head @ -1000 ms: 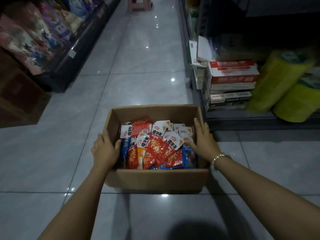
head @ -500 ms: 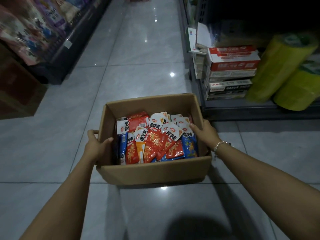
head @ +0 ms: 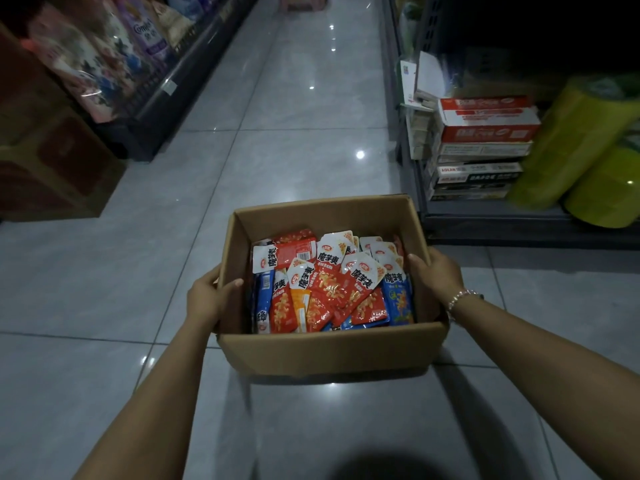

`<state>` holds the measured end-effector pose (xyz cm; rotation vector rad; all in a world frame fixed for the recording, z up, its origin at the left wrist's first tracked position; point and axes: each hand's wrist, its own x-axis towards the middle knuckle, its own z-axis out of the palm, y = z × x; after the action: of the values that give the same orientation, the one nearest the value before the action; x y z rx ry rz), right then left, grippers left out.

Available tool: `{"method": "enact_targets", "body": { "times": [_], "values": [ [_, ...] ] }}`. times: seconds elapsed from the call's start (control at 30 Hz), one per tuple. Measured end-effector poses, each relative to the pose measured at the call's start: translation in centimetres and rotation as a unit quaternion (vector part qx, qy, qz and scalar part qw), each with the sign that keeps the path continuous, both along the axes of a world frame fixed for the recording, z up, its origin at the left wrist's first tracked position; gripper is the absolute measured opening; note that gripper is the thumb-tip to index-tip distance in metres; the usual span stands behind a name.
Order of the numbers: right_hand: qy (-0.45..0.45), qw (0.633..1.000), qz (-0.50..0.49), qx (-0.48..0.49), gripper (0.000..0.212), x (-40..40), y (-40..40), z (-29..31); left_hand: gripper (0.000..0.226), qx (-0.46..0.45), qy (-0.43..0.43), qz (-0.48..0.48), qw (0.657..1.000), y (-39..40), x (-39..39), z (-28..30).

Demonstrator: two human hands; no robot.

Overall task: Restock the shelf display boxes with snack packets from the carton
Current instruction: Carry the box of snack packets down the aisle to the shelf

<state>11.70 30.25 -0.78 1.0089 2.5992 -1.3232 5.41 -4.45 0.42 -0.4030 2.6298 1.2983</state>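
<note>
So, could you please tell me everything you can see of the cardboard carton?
The carton is a plain brown cardboard box, open at the top, with no flaps showing. It looks held just above the grey tiled floor, beside the bottom shelf. Red, blue and orange snack packets fill it loosely. The left hand grips its left wall, thumb inside; the right hand holds its right wall.

Grey glossy tile floor (head: 294, 161) runs down my aisle, ceiling lights glinting off it. A brown carton stack (head: 52, 168) sits on it at left. Right, a low dark shelf (head: 491, 220) carries stacked red-and-white boxes (head: 485, 133) and yellow-green rolls (head: 588, 161) beside them.
</note>
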Motion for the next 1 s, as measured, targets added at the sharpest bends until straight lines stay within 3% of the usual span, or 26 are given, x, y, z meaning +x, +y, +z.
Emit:
{"method": "enact_targets", "body": {
  "times": [0.17,0.3,0.63,0.83,1.0],
  "values": [
    [-0.012,1.000,0.007,-0.003,0.031,0.9,0.0,1.9,0.047,0.003,-0.007,0.006,1.000,0.1,0.7,1.5],
    [-0.013,1.000,0.009,-0.019,0.030,1.7,-0.8,6.7,0.046,-0.002,-0.008,0.018,1.000,-0.6,1.6,6.9],
    [-0.025,0.999,0.021,-0.007,0.033,0.4,-3.8,33.2,0.044,-0.005,-0.022,0.026,0.999,-4.4,-0.5,33.0],
    [-0.018,0.999,0.027,0.017,0.034,-3.9,-6.9,51.4,0.047,0.014,-0.022,0.035,0.999,-7.1,-4.9,51.5],
    [-0.009,1.000,0.018,0.021,0.035,-9.4,-8.6,62.8,0.043,0.016,0.000,0.032,0.999,-9.4,-10.1,62.7]
  ]
}}
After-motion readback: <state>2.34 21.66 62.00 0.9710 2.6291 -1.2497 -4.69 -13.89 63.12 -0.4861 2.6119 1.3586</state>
